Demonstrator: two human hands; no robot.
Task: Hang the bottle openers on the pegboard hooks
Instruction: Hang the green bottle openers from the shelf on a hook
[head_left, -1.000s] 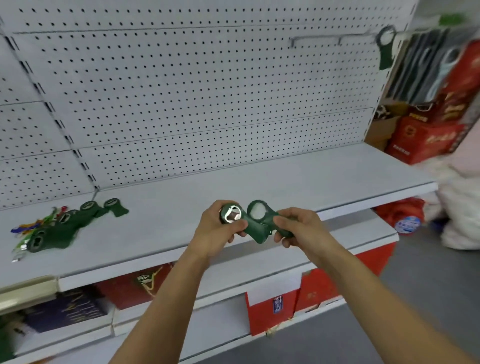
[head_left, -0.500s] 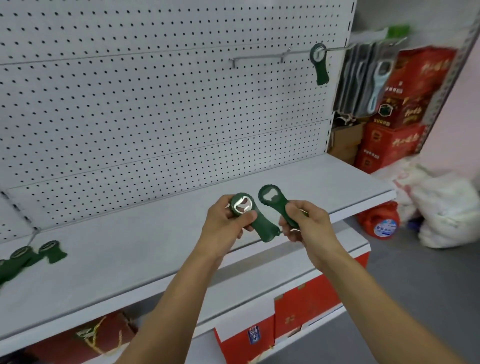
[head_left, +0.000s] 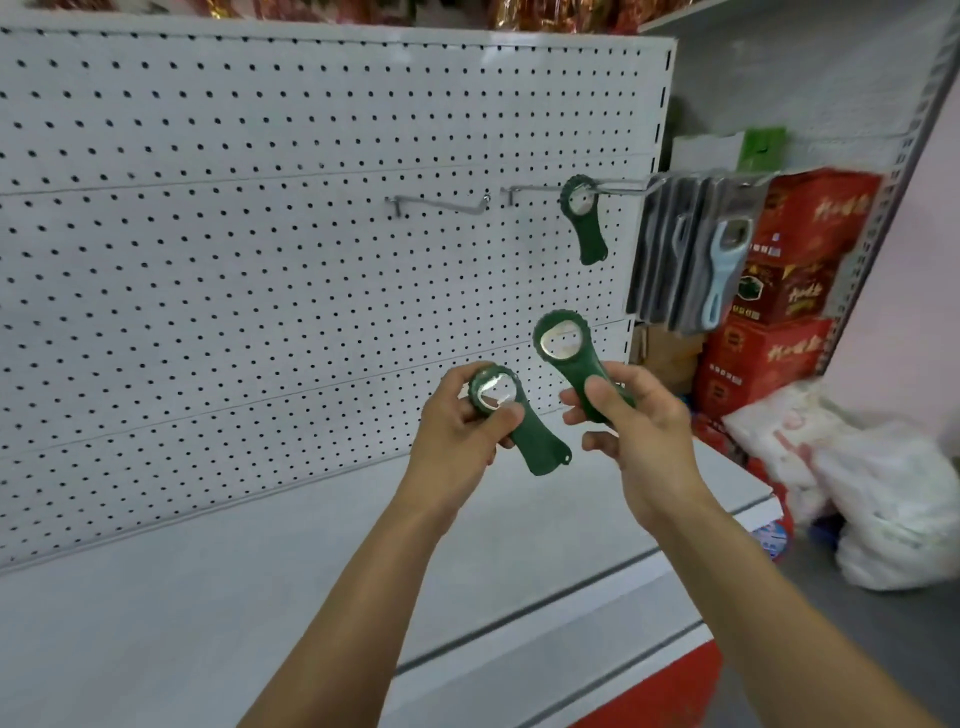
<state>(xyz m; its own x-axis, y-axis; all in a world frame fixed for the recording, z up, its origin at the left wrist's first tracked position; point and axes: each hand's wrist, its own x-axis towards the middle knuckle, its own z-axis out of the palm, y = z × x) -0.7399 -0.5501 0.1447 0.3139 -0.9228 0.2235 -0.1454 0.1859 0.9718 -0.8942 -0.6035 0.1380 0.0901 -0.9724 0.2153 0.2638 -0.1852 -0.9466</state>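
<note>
My left hand (head_left: 460, 423) grips a green bottle opener (head_left: 524, 431) near its round metal head, handle pointing down to the right. My right hand (head_left: 636, 423) holds a second green bottle opener (head_left: 569, 356) by its handle, head tilted up towards the pegboard (head_left: 260, 234). Both openers are apart, in front of the board's lower panel. A third green opener (head_left: 584, 221) hangs on the long right hook (head_left: 535, 189). A shorter hook (head_left: 441, 205) to its left carries nothing.
A white shelf (head_left: 208, 571) runs below the pegboard. Packaged blue openers (head_left: 722, 260) hang on a rack right of the board. Red cartons (head_left: 795, 291) and white bags (head_left: 883, 493) sit at the right, on and near the floor.
The view has swung right and up, closer to the hooks. Both hands rose; the right hand's opener lifted higher and away from the left one.
</note>
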